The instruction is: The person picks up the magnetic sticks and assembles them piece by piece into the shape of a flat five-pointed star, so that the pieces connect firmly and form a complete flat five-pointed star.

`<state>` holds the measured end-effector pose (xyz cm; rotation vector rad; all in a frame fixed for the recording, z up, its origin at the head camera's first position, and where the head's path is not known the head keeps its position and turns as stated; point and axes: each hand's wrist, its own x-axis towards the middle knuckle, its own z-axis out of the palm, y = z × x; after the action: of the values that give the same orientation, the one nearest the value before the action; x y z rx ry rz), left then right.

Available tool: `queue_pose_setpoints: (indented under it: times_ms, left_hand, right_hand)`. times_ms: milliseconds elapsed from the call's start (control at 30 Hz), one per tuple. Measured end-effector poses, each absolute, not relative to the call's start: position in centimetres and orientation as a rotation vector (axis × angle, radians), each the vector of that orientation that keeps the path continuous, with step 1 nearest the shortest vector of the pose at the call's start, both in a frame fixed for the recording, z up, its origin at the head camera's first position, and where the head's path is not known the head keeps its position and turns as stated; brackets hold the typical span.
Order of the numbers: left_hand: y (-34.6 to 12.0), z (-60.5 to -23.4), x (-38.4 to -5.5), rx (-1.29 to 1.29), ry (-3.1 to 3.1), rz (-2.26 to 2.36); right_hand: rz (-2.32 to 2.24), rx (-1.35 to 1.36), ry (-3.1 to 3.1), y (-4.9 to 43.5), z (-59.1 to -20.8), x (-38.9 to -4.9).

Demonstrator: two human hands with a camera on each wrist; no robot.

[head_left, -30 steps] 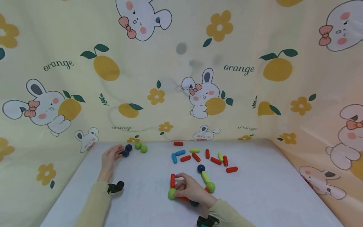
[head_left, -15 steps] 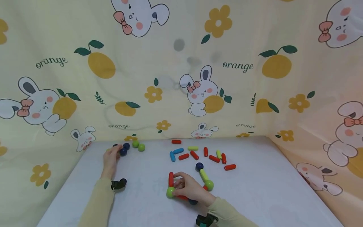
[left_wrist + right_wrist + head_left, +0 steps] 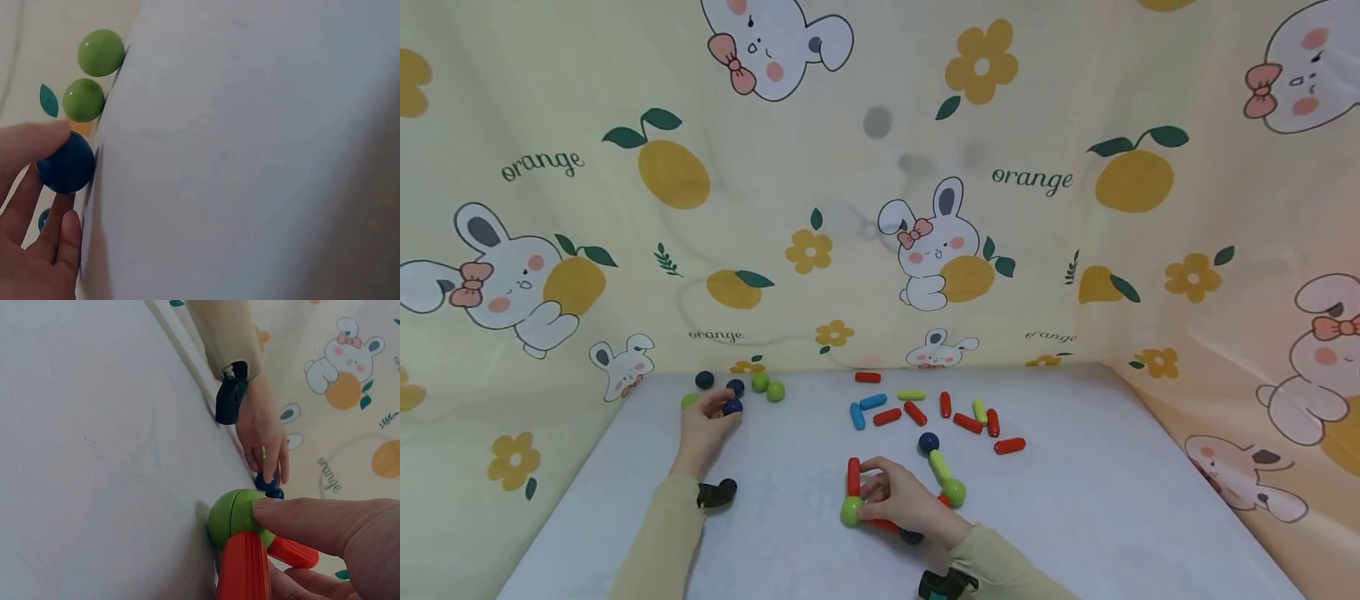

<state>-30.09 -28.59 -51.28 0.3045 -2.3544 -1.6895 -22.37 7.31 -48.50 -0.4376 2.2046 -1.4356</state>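
Two hands (image 3: 906, 502), five navy balls (image 3: 733, 407), five green balls (image 3: 851, 511), fifteen rods (image 3: 853, 477)

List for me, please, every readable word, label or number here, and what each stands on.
"orange": cloth backdrop, head view, upper left.
"orange": same cloth, upper right.
"orange": same cloth, lower left, smaller.
"orange": same cloth, lower right, smaller.
"orange": cloth in right wrist view, sideways, likely a repeat.
No text is legible on balls or sticks.
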Motion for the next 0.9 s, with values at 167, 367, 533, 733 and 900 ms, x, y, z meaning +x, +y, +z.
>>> queue_pose_setpoints:
  times_ms: [167,367,533,733,900]
  left_hand:
    - [-28.4,-51.5,-30.1,0.261,-2.416,-1.620]
    - [-27.8,-51.1,-29.7,0.263,-2.404,-1.662]
    - [-26.3,-50.4,-28.8,0.299,-2.325,-1.884]
    - [-22.9,-49.7,-27.9,0.200,-2.331,-1.956]
    - [-19.4,-49.5,-27.0,0.158,-2.374,-2.063]
  right_hand:
    - [-1.440,-0.432,2.199,7.3,-48.6,-22.3]
    - [-1.436,-0.425,2.200,7.3,-48.5,-22.3]
    - [-1.443,-0.439,2.195,7.4,-48.4,-22.3]
    - [-1.452,-0.457,2.185,7.6,-48.4,-22.3]
    - [-1.464,-0.469,2.167,7.6,-48.6,-22.4]
